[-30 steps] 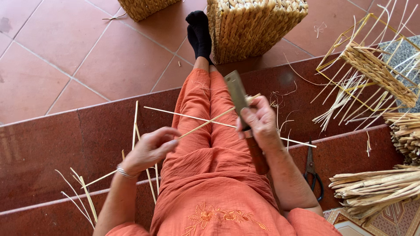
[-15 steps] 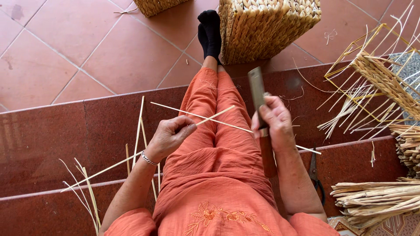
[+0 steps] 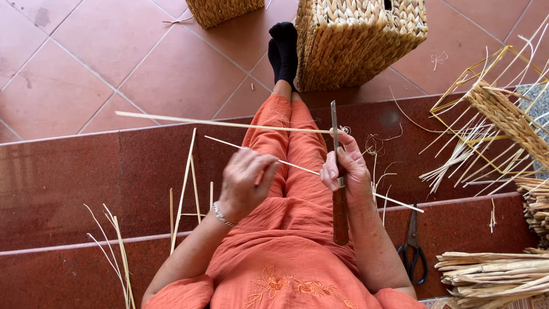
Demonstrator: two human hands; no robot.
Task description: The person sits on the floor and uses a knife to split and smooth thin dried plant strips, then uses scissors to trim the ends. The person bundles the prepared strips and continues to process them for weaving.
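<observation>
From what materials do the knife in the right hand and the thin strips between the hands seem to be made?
Knife: the blade looks like dull grey metal, thin and straight; the handle seems to be dark brown wood with a slight gloss. Strips: probably split dry cane or reed, pale yellow and matt, long, stiff and flat.

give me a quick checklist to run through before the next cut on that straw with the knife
1. Knife gripped firmly in right hand by its wooden handle: ok.
2. Blade pointing up and away from the body: ok.
3. Left hand holding the thin straw: ok.
4. Left fingers away from the blade: ok, the hands are apart.
5. Blade edge facing away from the right thumb: cannot tell.
6. Scissors lying out of the way on the step: ok.
</observation>
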